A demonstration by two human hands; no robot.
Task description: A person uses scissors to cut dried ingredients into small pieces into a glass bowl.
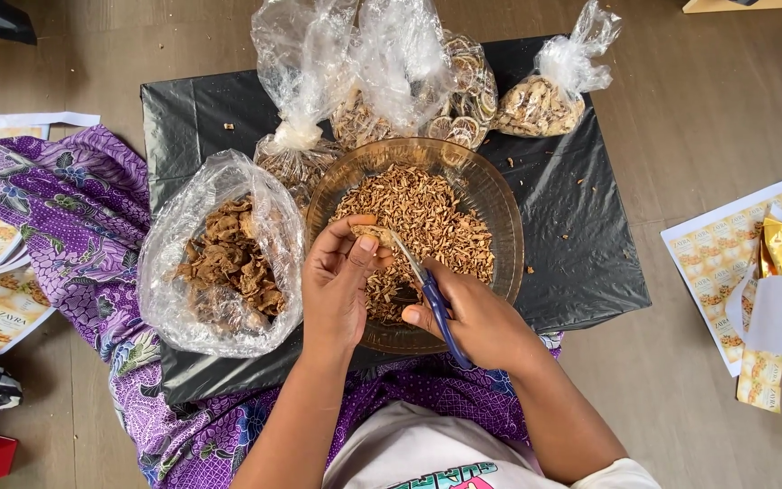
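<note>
A black plastic sheet (pixel 581 244) lies on the wooden floor (pixel 708 118) and carries everything. On it, beside the purple patterned cloth (pixel 74 217), an open clear bag (pixel 187 272) holds large brown dried pieces. Behind stand more tied bags, one with dried round slices (pixel 463 91) and a small one with pale chunks (pixel 540 104).

In the middle sits a clear brownish bowl (pixel 500 217), full of small cut brown strips (pixel 427 217).

Over the near side of the bowl, the left hand (pixel 337 290) pinches one dried piece (pixel 371 234) between thumb and fingers (pixel 364 246), closed on it. The right hand (pixel 477 321) grips the blue-handled scissors (pixel 423 285), fingers through the loops; the blades point to the piece and look slightly open (I cannot see the tips well).

I think the risk is in how near the blades are to the left fingertips: the piece is small, and a cut too close could nick the skin. Also a cut strip could fly past the rim, as some crumbs already lie on the sheet.
</note>
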